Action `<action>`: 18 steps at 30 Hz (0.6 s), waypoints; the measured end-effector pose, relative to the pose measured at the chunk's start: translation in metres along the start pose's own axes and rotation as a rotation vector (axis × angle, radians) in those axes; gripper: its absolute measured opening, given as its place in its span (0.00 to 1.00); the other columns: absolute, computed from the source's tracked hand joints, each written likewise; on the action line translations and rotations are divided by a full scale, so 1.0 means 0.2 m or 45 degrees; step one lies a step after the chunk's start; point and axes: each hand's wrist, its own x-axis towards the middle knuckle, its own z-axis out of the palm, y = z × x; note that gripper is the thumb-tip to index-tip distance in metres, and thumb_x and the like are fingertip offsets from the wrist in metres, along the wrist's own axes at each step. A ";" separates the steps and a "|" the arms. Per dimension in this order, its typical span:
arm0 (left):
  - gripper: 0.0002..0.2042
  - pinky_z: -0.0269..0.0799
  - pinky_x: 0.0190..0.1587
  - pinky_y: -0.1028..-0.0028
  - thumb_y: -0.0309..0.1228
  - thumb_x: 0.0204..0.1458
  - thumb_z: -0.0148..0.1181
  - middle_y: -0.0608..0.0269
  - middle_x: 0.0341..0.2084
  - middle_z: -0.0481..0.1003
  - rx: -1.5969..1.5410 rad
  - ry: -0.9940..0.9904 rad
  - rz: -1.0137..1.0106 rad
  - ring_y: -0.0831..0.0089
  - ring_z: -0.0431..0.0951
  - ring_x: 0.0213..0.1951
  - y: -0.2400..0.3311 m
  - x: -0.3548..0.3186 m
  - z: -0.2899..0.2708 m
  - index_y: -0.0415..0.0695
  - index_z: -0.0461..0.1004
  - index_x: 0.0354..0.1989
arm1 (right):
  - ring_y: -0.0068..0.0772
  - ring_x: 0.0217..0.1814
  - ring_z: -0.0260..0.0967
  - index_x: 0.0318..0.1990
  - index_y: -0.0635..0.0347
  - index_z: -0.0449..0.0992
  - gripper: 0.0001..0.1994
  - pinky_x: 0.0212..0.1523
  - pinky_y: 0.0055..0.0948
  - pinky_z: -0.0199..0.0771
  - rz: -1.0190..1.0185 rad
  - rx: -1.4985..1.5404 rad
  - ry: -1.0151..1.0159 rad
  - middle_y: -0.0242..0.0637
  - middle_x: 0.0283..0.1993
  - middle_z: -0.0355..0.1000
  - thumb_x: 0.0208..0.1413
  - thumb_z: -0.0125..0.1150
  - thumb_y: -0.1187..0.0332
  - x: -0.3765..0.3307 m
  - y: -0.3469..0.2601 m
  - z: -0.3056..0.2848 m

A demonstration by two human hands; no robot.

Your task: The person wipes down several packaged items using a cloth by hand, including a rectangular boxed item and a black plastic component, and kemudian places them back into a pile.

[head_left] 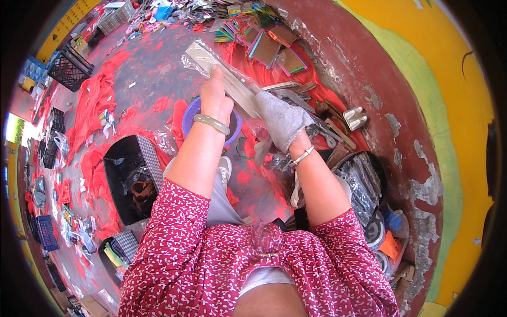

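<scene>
A long flat beige strip (240, 95) in clear plastic film slants across the middle, its upper end pointing up and to the left. My bare left hand (215, 98), with a pale bangle on the wrist, is closed round it, thumb lying along the top. At the lower right end, my right hand (282, 120) wears a grey knitted glove and grips the strip; its fingertips are partly hidden. Below my left hand is a purple basin (236, 133), partly covered by my forearm. Metal tools and wooden pieces (338, 132) lie in a pile just right of my gloved hand.
Left of my legs stands a black bin (119, 185) holding a few items. Another black container (359, 182) with plastic-wrapped pieces is at the right, beside the red wall (391, 105). Coloured-edge boards (266, 50) lie farther ahead. Crates (70, 67) and red cloth (95, 105) are at left.
</scene>
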 end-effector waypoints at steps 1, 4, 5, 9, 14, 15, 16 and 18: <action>0.18 0.67 0.48 0.62 0.37 0.57 0.47 0.53 0.44 0.69 0.001 -0.013 0.019 0.62 0.70 0.45 0.00 0.02 -0.02 0.33 0.63 0.48 | 0.48 0.42 0.69 0.42 0.59 0.65 0.13 0.38 0.39 0.70 0.033 -0.010 -0.074 0.47 0.40 0.69 0.47 0.51 0.72 -0.01 -0.03 -0.05; 0.18 0.67 0.48 0.62 0.36 0.57 0.47 0.53 0.43 0.69 0.007 -0.012 0.068 0.62 0.70 0.45 0.00 0.04 -0.04 0.33 0.64 0.47 | 0.49 0.42 0.69 0.42 0.60 0.64 0.13 0.37 0.40 0.69 0.030 0.039 -0.131 0.47 0.39 0.69 0.47 0.52 0.72 -0.02 -0.03 -0.08; 0.18 0.67 0.48 0.62 0.36 0.57 0.47 0.54 0.43 0.69 0.011 0.013 0.079 0.62 0.70 0.45 0.01 0.04 -0.03 0.33 0.64 0.47 | 0.50 0.42 0.69 0.42 0.60 0.64 0.13 0.37 0.40 0.69 0.030 0.053 -0.110 0.48 0.38 0.69 0.47 0.52 0.72 -0.03 -0.02 -0.08; 0.17 0.67 0.47 0.62 0.35 0.57 0.47 0.54 0.43 0.69 0.010 0.042 0.139 0.62 0.70 0.45 0.06 0.04 -0.02 0.33 0.63 0.47 | 0.52 0.43 0.68 0.42 0.61 0.64 0.15 0.37 0.42 0.68 0.043 0.078 -0.040 0.49 0.37 0.70 0.45 0.55 0.72 -0.04 0.03 -0.08; 0.18 0.67 0.48 0.61 0.37 0.57 0.47 0.53 0.43 0.68 -0.011 0.024 0.208 0.61 0.70 0.45 0.04 0.06 -0.04 0.33 0.63 0.47 | 0.53 0.40 0.68 0.41 0.60 0.64 0.17 0.36 0.42 0.67 0.096 0.080 -0.071 0.50 0.36 0.69 0.42 0.58 0.69 -0.04 0.11 -0.01; 0.18 0.67 0.48 0.60 0.37 0.57 0.46 0.53 0.44 0.68 -0.013 0.025 0.229 0.61 0.70 0.45 0.05 0.08 -0.05 0.33 0.63 0.48 | 0.48 0.39 0.69 0.42 0.60 0.65 0.15 0.37 0.38 0.68 0.104 0.077 -0.063 0.47 0.36 0.70 0.46 0.54 0.69 -0.06 0.13 -0.02; 0.18 0.67 0.48 0.60 0.37 0.57 0.46 0.53 0.44 0.68 -0.041 0.084 0.255 0.60 0.70 0.45 0.08 0.09 -0.06 0.34 0.62 0.48 | 0.42 0.38 0.70 0.44 0.60 0.66 0.13 0.37 0.34 0.69 0.115 0.073 -0.054 0.44 0.37 0.70 0.49 0.50 0.68 -0.08 0.16 -0.04; 0.18 0.67 0.49 0.59 0.38 0.58 0.45 0.53 0.44 0.68 -0.093 0.204 0.311 0.60 0.70 0.46 0.19 0.11 -0.09 0.35 0.62 0.49 | 0.40 0.38 0.69 0.45 0.58 0.67 0.18 0.40 0.36 0.70 0.696 1.166 0.015 0.42 0.38 0.70 0.52 0.48 0.57 -0.07 0.16 -0.08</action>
